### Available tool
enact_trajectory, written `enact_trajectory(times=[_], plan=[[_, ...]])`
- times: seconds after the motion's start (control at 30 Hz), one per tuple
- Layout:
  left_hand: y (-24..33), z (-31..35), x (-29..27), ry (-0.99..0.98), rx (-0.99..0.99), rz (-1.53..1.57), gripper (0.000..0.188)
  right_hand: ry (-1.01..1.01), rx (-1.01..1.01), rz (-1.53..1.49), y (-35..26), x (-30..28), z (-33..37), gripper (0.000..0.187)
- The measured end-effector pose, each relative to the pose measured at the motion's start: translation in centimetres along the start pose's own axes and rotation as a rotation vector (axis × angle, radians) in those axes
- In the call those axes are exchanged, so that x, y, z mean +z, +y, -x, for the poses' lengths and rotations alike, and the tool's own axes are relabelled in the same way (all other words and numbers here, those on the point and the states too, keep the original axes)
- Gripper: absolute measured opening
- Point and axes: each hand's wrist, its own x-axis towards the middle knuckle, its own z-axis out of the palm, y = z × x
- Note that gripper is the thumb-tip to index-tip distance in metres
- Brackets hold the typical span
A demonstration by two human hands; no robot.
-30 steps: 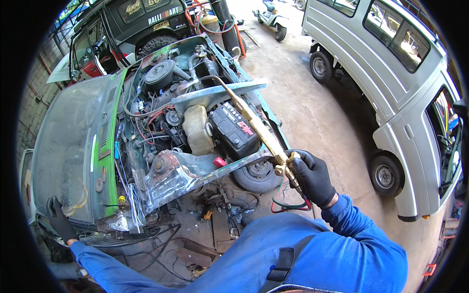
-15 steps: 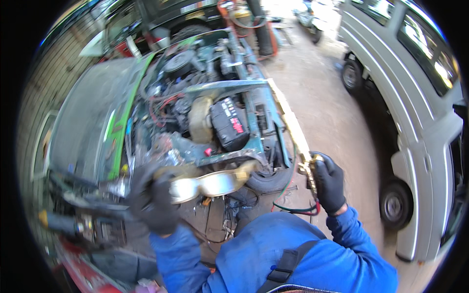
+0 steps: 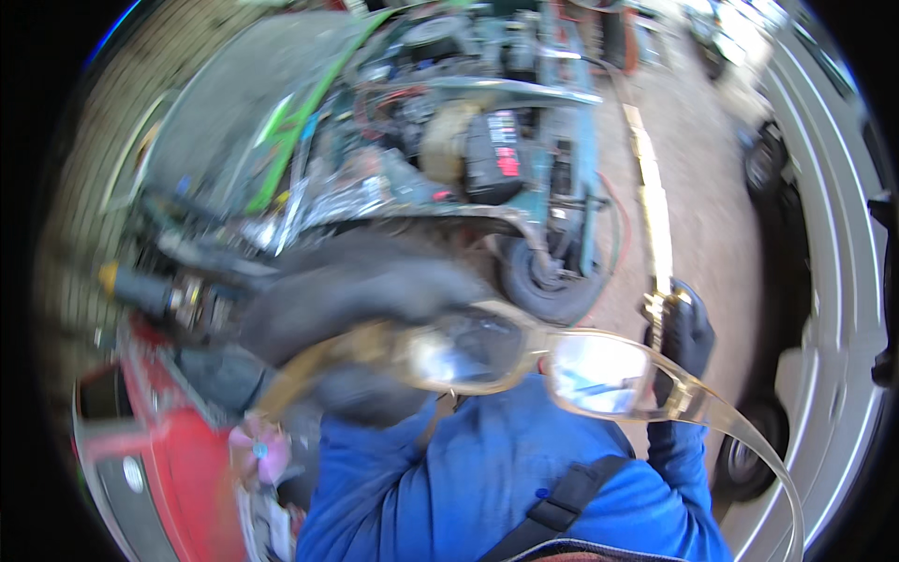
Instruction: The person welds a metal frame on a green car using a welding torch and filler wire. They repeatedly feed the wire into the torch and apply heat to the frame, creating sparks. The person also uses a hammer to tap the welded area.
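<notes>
Holding amber-framed eyeglasses (image 3: 599,370) in the black-gloved left hand (image 3: 356,281), close before the camera and overlapping the blue jacket (image 3: 487,459). Pinching one temple between fingers and thumb, with each finger's exact placing too blurred to tell. Stretching the frame's long axis across the view, dipping slightly rightward, and letting the free temple curve toward the lower right. Showing a pale, see-through rim and glary reflections in both lenses. Wrapping the black-gloved right hand (image 3: 691,332) around the handle end of a brass gas torch (image 3: 653,211), with closed fingers partly hidden. Pointing the torch away from the body, nearly upright in view, leaning left toward a thin dark neck, right of the engine bay (image 3: 449,140).
</notes>
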Motion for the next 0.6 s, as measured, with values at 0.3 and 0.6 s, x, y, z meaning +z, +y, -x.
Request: enact_trajectory(times=[0.3,0.6], plan=[[-0.5,-1.3,6.8,0.209,0.187,-0.145,0.052,-0.101,0.242,-0.317,-2.0,-1.7,0.9,0.034],[0.3,-0.7,5.7,0.135,0.208,0.166,0.053,-0.023,0.209,-0.264,-2.5,-3.3,3.6,0.033]])
